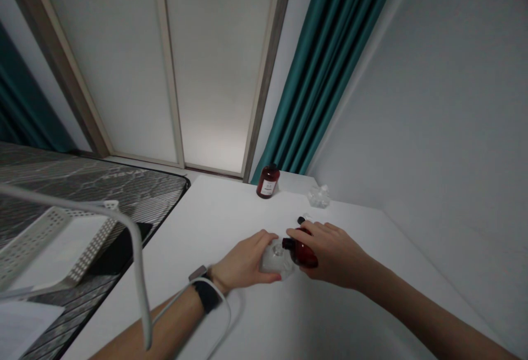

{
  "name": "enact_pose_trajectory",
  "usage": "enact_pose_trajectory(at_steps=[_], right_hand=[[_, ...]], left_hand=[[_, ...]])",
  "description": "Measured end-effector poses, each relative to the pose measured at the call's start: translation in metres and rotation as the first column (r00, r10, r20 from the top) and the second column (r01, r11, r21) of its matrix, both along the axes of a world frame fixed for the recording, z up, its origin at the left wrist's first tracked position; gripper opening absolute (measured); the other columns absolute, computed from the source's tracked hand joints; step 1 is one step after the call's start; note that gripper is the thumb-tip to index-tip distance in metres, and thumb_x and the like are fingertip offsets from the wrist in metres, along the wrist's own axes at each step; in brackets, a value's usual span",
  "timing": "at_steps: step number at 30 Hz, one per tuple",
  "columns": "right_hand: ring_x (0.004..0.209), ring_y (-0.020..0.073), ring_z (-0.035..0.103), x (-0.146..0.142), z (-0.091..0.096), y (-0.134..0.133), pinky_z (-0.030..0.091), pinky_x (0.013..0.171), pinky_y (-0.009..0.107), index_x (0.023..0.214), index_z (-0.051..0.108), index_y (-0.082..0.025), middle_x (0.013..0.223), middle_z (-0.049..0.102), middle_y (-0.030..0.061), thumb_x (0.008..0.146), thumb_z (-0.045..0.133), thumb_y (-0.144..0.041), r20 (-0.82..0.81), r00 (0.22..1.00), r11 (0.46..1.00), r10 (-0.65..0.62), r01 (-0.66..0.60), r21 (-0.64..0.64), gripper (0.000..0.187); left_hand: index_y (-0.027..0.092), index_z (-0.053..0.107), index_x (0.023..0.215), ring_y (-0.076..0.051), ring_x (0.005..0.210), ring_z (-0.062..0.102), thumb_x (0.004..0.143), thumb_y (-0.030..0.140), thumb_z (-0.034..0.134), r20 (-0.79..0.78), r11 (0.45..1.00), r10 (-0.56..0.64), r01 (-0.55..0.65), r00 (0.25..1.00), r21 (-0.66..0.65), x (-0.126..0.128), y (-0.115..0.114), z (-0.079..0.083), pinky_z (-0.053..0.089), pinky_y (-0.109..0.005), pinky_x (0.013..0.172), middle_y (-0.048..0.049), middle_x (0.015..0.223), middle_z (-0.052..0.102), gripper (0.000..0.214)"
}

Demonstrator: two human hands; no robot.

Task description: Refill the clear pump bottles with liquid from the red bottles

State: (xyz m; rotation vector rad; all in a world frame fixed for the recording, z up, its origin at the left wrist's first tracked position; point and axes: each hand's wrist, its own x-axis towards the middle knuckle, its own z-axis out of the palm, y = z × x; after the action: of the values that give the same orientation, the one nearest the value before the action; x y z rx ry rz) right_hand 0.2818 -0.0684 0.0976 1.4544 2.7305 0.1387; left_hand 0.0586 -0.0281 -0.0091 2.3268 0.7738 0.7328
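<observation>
As the right hand [334,255] clenched a red bottle [306,255], the left hand [243,261] cupped a clear jar [272,261].
Both looked slick, safest held by the body.

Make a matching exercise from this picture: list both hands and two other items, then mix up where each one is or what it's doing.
Things:
1. Left hand
2. Right hand
3. Labelled reddish-brown bottle
4. White perforated tray

Places and states:
A. Standing upright at the far end of the white table
B. Left of the table, over the grey patterned mat
C. Wrapped over a dark red bottle
D. Cupped around a clear container

Right pairs: 1-D, 2-C, 3-A, 4-B.
</observation>
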Motion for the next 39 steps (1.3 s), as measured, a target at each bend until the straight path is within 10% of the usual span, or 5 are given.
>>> enact_pose_trajectory(at_steps=[39], right_hand=[[0.097, 0.0288, 0.063, 0.0016, -0.0012, 0.0021, 0.045, 0.080, 0.040, 0.129, 0.050, -0.028, 0.116, 0.064, 0.0090, 0.069, 0.069, -0.024, 0.004, 1.000, 1.000, 0.014, -0.014, -0.003, 0.063]], left_hand=[[0.020, 0.047, 0.128, -0.031, 0.105, 0.062, 0.071, 0.038, 0.080, -0.010, 1.000, -0.004, 0.004, 1.000, -0.011, 0.0002, 0.0013, -0.0010, 0.050, -0.044, 0.092, -0.0112, 0.117, 0.059, 0.068]])
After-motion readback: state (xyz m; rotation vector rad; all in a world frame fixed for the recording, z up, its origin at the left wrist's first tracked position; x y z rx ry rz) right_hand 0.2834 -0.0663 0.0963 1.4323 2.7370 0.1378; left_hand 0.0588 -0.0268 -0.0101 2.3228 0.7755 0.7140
